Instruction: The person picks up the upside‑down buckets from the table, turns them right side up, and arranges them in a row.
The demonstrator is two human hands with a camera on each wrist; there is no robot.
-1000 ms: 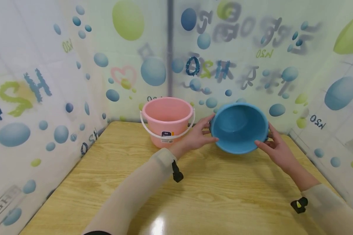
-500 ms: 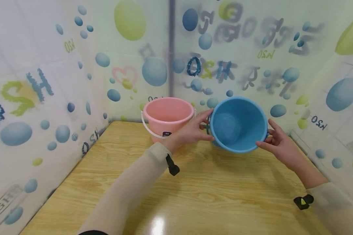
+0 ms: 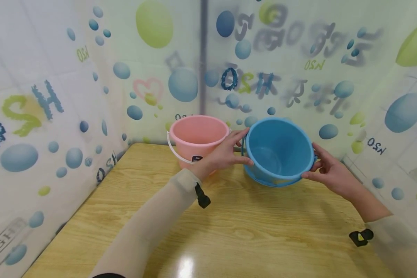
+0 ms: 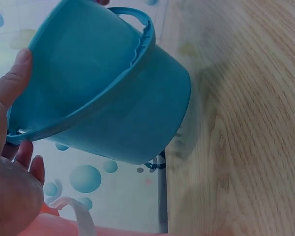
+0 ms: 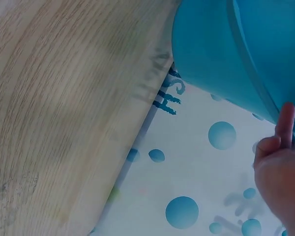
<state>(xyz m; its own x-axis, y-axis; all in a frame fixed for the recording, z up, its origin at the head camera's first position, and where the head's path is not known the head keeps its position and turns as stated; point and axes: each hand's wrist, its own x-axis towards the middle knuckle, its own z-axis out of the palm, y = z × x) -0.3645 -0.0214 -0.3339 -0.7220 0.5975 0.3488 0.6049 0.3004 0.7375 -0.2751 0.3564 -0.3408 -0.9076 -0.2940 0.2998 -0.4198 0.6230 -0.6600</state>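
Between my two hands is a blue bucket [image 3: 278, 148], tilted so that its mouth faces me. Fingers and thumb of my left hand [image 3: 226, 152] grip its rim on the left, the thumb lying over the front. On the opposite side my right hand [image 3: 333, 175] pinches the rim the same way. The bucket's blue handle [image 4: 137, 39] lies along the rim in the left wrist view. Whether its base touches the table cannot be told. Behind my left wrist stands an upright pink bucket [image 3: 198, 131], partly hidden, with a white handle [image 3: 175, 152] hanging down.
A wood-grain table [image 3: 222, 227] spreads under both arms. Around its back and sides hang pale curtains [image 3: 180, 50] with bubble prints and lettering. The pink bucket stands close to the left of the blue one, near the back edge.
The blue bucket rose and tilted its mouth toward me, then sank slightly and tipped more upright, showing its outer front wall. My left hand shifted slightly left. Both hands kept their hold.
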